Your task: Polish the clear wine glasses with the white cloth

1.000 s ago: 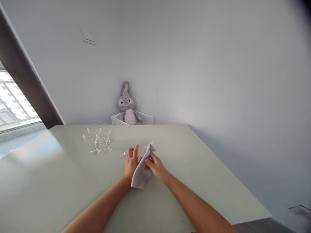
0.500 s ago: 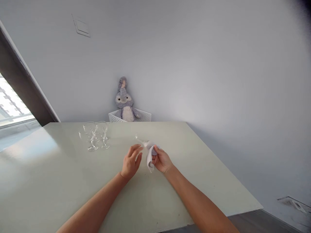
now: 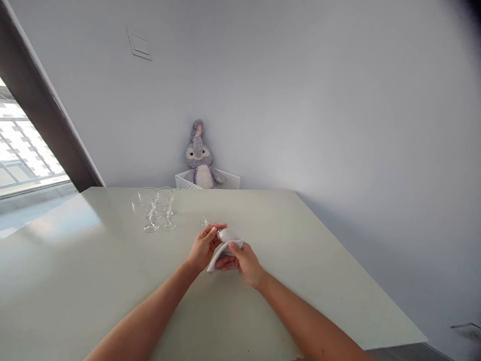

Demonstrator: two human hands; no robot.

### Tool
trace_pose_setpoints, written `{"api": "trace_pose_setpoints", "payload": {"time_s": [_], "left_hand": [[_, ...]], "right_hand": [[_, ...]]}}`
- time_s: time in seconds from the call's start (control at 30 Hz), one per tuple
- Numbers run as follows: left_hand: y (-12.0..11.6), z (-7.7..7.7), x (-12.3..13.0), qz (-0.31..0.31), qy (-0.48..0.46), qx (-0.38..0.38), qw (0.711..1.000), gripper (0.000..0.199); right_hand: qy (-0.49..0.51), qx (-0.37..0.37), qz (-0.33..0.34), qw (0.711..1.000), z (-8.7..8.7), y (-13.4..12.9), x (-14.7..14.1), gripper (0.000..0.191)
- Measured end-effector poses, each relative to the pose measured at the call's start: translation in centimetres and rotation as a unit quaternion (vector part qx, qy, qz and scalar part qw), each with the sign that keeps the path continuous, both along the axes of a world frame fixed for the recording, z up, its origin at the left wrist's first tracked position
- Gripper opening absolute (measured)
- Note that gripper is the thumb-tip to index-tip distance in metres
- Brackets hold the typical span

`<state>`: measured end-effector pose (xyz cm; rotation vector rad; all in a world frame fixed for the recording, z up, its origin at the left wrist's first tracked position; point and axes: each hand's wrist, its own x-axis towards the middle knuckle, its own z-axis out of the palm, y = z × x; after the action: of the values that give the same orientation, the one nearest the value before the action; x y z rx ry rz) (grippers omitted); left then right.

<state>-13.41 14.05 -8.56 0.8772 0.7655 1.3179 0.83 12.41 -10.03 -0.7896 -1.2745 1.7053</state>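
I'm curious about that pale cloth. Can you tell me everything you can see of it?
The cloth is whitish-grey, plain and soft-looking, apparently thin fabric. It is bent into a curve, with one end hanging toward the near left. The right hand grips it, thumb on top, above the table. Its upper part meets the bowl of a stemmed glass; whether it also goes inside is unclear.

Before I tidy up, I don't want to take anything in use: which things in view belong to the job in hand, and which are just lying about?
In use:
- white cloth, in the right hand
- stemmed glass, in the left hand

Lying about:
- plush toy, in the white basket
- standing glasses, untouched, though possibly related
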Motion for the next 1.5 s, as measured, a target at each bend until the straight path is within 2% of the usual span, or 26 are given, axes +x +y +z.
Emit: {"api": "trace_pose_setpoints", "payload": {"time_s": [0.07, 0.1, 0.17, 0.23, 0.3, 0.37, 0.43, 0.47, 0.53, 0.6, 0.67, 0.73, 0.8, 0.9, 0.97, 1.03, 1.1, 1.2, 1.27, 1.3, 1.33, 1.4, 1.47, 1.5], "left_hand": [[0.1, -0.2, -0.2, -0.013, -0.004, -0.035, 0.999, 0.028], [0.1, -0.2, -0.3, -0.021, 0.007, -0.050, 0.998, 0.030], [0.0, 0.3, -0.5, -0.028, 0.046, -0.054, 0.997, 0.034], [-0.2, 1.2, -0.6, -0.017, 0.086, -0.004, 0.996, 0.033], [-0.5, 2.1, -0.8, -0.008, 0.108, 0.074, 0.991, 0.031], [-0.8, 2.7, -1.0, -0.021, 0.111, 0.119, 0.986, 0.030], [-0.8, 2.7, -1.1, -0.038, 0.094, 0.112, 0.989, 0.027], [-0.8, 2.6, -1.2, -0.042, 0.078, 0.094, 0.992, 0.025], [-0.7, 2.2, -1.2, -0.054, 0.040, 0.042, 0.997, 0.026], [-0.5, 1.8, -1.1, -0.083, 0.020, -0.015, 0.996, 0.028], [-0.4, 1.7, -1.0, -0.105, 0.039, -0.044, 0.993, 0.029], [-0.5, 1.9, -1.0, -0.096, 0.075, -0.016, 0.992, 0.028], [-0.6, 2.3, -1.1, -0.074, 0.109, 0.054, 0.990, 0.031], [-0.8, 2.9, -1.4, -0.086, 0.138, 0.121, 0.979, 0.035], [-0.9, 3.1, -1.6, -0.111, 0.143, 0.117, 0.976, 0.034], [-1.0, 3.1, -1.5, -0.115, 0.142, 0.092, 0.979, 0.036], [-1.0, 2.7, -1.2, -0.099, 0.153, 0.058, 0.982, 0.037], [-1.0, 1.8, -0.5, -0.062, 0.219, 0.018, 0.974, 0.042], [-1.0, 1.4, -0.3, -0.012, 0.326, 0.032, 0.945, 0.048], [-1.0, 1.3, -0.4, 0.032, 0.399, 0.061, 0.914, 0.049], [-1.0, 1.4, -0.6, 0.082, 0.475, 0.107, 0.869, 0.047], [-0.9, 1.6, -1.2, 0.167, 0.597, 0.238, 0.748, 0.034], [-0.7, 1.9, -1.9, 0.192, 0.655, 0.367, 0.631, 0.024], [-0.6, 1.9, -2.1, 0.185, 0.669, 0.412, 0.590, 0.026]], "right_hand": [[-0.134, 0.133, -0.026, 0.982, 0.3, -0.2, 0.3, 0.035], [-0.176, 0.175, -0.037, 0.968, 0.5, -0.1, 0.6, 0.034], [-0.195, 0.198, -0.043, 0.960, 0.9, 0.2, 0.9, 0.038], [-0.146, 0.147, -0.025, 0.978, 1.4, 0.5, 1.1, 0.046], [-0.047, 0.056, 0.002, 0.997, 1.7, 0.6, 1.0, 0.051], [0.064, -0.030, 0.016, 0.997, 1.9, 0.4, 0.8, 0.048], [0.110, -0.056, 0.026, 0.992, 1.8, 0.0, 0.6, 0.046], [0.093, -0.034, 0.030, 0.995, 1.7, -0.3, 0.6, 0.046], [-0.005, 0.064, 0.026, 0.998, 1.4, -0.7, 0.6, 0.045], [-0.122, 0.179, -0.015, 0.976, 1.2, -0.7, 0.8, 0.038], [-0.176, 0.225, -0.046, 0.957, 1.1, -0.4, 0.9, 0.034], [-0.128, 0.162, -0.039, 0.978, 1.1, 0.2, 1.1, 0.038], [-0.012, 0.039, 0.000, 0.999, 1.4, 0.7, 1.3, 0.046], [0.145, -0.099, 0.049, 0.983, 2.0, 0.7, 1.4, 0.044], [0.164, -0.111, 0.069, 0.978, 2.2, 0.2, 1.3, 0.040], [0.113, -0.065, 0.069, 0.989, 2.1, -0.6, 0.9, 0.040], [0.018, 0.019, 0.027, 0.999, 1.7, -1.1, 0.4, 0.037], [-0.125, 0.133, -0.070, 0.981, 1.1, -1.1, 0.0, 0.028], [-0.166, 0.130, -0.111, 0.971, 1.1, -0.4, 0.3, 0.030], [-0.164, 0.102, -0.126, 0.973, 1.3, 0.0, 0.6, 0.032], [-0.150, 0.066, -0.139, 0.977, 1.5, 0.5, 1.0, 0.035], [-0.105, 0.003, -0.142, 0.984, 2.2, 1.4, 2.0, 0.038], [-0.068, -0.025, -0.099, 0.993, 2.7, 2.0, 3.0, 0.039], [-0.058, -0.031, -0.066, 0.996, 2.9, 2.2, 3.5, 0.040]]}}
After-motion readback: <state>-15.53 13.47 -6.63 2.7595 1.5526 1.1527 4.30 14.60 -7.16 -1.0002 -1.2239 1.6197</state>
